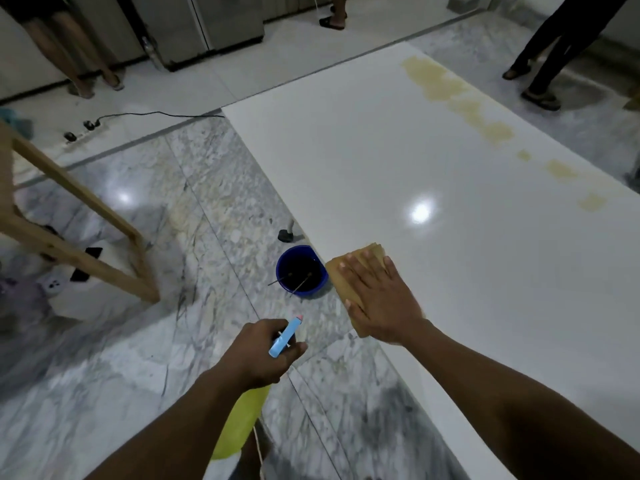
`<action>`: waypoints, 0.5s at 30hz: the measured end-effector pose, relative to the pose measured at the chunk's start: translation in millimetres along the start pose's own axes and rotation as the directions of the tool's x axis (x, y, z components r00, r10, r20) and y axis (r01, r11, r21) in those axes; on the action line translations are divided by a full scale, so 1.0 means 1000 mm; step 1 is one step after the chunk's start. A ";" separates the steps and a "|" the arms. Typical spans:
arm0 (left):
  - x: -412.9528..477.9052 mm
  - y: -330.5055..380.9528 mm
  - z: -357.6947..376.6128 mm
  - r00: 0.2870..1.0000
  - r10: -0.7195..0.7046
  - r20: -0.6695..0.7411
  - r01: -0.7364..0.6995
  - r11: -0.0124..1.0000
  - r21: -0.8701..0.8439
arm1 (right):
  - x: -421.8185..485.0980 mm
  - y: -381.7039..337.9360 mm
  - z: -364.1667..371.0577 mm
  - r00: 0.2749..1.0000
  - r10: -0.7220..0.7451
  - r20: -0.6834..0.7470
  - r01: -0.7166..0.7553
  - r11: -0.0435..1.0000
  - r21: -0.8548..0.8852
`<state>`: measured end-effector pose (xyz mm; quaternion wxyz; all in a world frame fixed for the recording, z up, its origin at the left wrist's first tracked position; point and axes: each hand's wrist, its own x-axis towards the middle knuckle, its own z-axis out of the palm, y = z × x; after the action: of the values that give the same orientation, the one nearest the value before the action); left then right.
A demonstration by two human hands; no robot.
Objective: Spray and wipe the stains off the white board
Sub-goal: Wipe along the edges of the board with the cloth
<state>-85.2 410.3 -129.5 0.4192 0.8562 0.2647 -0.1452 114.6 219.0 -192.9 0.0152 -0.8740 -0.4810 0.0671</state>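
A big shiny grey marble floor [104, 341] fills the room. On it lies a large flat white board [450, 254], and a line of yellow-brown stains [446, 86] runs along its far right side. A light wooden frame [79, 233] stands on the left. A small round dark blue bucket [301, 271] sits on the floor, just beside the near edge of the board. The right hand [384, 299] lies flat with the fingers spread wide, pressing down on a folded tan cloth [341, 275] at the near edge of the board, close to the bucket. The left hand [256, 351] is closed around the neck of a yellow-green spray bottle with a light blue nozzle [285, 336], holding it over the floor.
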 end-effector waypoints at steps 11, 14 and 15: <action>-0.098 0.063 0.127 0.997 -0.076 0.009 0.076 0.993 -0.095 | -0.151 0.031 0.013 1.000 -0.030 0.007 0.030 0.999 0.012; -0.122 0.069 0.141 0.997 -0.081 -0.009 0.080 0.994 -0.080 | -0.187 0.033 0.016 0.999 -0.036 0.008 0.035 0.999 0.014; -0.130 0.070 0.145 0.997 -0.078 -0.011 0.077 0.994 -0.076 | -0.199 0.033 0.016 0.999 -0.033 0.008 0.033 0.999 0.017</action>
<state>-155.1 216.6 -111.8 0.4436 0.8298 0.3059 -0.1454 35.4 33.0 -191.6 0.0217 -0.8656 -0.4947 0.0744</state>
